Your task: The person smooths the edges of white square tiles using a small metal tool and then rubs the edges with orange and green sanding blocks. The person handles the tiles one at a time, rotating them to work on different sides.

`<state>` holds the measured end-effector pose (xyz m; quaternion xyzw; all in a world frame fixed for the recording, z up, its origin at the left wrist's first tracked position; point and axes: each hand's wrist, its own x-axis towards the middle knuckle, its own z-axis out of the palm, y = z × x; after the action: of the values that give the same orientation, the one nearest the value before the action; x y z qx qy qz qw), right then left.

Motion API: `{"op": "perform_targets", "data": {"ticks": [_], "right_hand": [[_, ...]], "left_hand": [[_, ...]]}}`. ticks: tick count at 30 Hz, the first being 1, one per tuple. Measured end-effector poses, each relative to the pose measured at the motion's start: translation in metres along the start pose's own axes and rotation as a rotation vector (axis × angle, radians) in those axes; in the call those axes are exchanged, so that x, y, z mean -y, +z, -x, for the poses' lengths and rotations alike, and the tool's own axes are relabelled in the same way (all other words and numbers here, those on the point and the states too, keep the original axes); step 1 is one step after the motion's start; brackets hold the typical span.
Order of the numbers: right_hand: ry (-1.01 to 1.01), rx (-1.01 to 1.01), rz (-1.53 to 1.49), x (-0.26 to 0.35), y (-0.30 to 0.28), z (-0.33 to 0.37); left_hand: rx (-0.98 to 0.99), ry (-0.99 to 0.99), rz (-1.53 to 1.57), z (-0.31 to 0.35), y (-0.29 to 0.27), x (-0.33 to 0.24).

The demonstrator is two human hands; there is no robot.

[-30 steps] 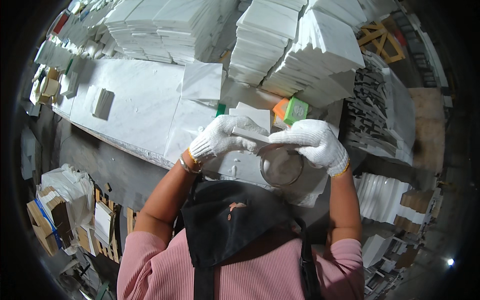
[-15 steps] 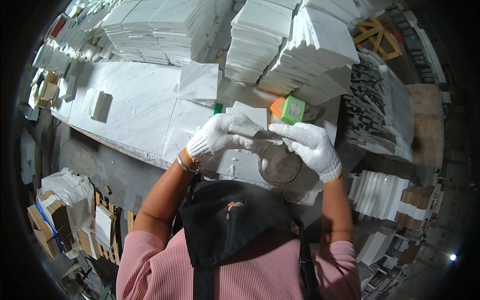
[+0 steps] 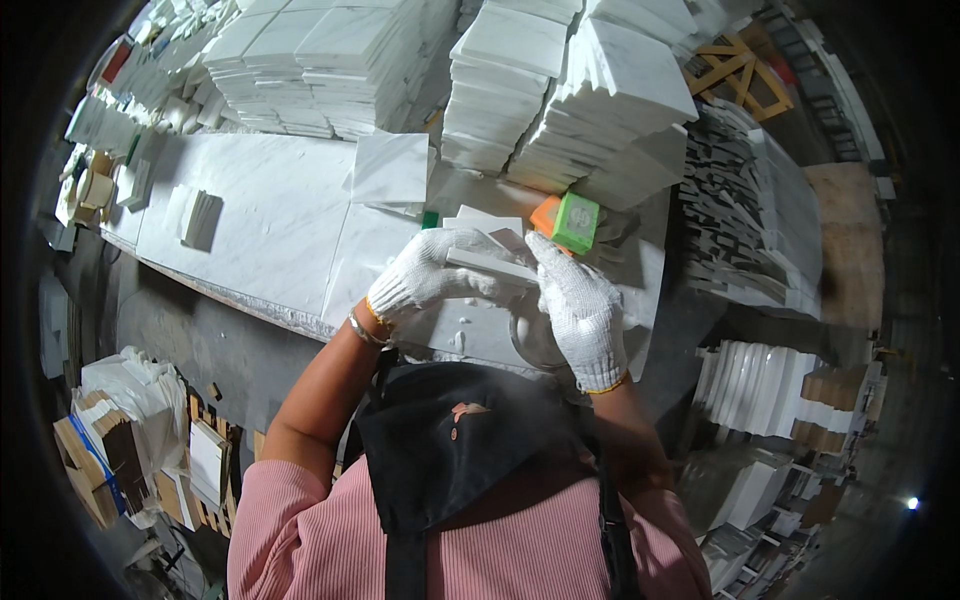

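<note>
Both of my hands wear white knit gloves and meet over the front of the bench. My left hand (image 3: pixel 430 272) is closed round the left part of a small white marble tile (image 3: pixel 490 266), whose pale long edge shows. At the tile's right end my right hand (image 3: pixel 582 308) has its fingers laid against it, the thumb side hidden. Just below the hands a round, glassy-looking disc or dish (image 3: pixel 530 345) is partly covered by my right hand. Beyond them lie other small white tiles (image 3: pixel 500 224), a green block (image 3: pixel 577 222) with a pale face and an orange block (image 3: pixel 546 214).
Tall stacks of marble tiles (image 3: pixel 500 100) stand along the bench's far side. A square tile (image 3: pixel 390 167) lies on the marble-topped bench (image 3: pixel 270 210), with a short tile stack (image 3: pixel 187 215) farther left. Racked stone pieces (image 3: pixel 735 200) stand to the right.
My right hand has moved left and turned, its fingers now against the tile's right end and covering more of the round disc. My left hand keeps hold of the tile.
</note>
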<state>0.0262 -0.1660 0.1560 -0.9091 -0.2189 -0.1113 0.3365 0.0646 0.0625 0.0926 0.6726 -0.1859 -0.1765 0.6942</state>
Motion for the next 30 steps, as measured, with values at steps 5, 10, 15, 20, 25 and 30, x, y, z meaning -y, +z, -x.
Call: {"op": "perform_targets", "data": {"ticks": [5, 10, 15, 20, 25, 30], "right_hand": [[0.328, 0.06, -0.165, -0.001, -0.009, 0.008], [0.266, -0.03, -0.257, -0.004, -0.008, 0.02], [-0.04, -0.038, 0.019, 0.02, 0.023, 0.014], [0.389, -0.089, -0.457, 0.032, -0.001, 0.019], [0.571, -0.191, -0.557, 0.01, -0.029, 0.018], [0.206, -0.083, -0.772, -0.04, -0.027, 0.028]], "left_hand": [[0.015, 0.026, -0.036, -0.003, 0.0, 0.003], [0.022, 0.067, -0.074, -0.004, 0.0, 0.009], [0.012, 0.078, -0.061, -0.005, -0.001, 0.019], [0.032, -0.066, 0.033, 0.0, 0.0, 0.002], [-0.032, -0.045, 0.09, -0.002, -0.002, 0.009], [-0.021, -0.123, 0.691, -0.006, 0.007, 0.006]]}}
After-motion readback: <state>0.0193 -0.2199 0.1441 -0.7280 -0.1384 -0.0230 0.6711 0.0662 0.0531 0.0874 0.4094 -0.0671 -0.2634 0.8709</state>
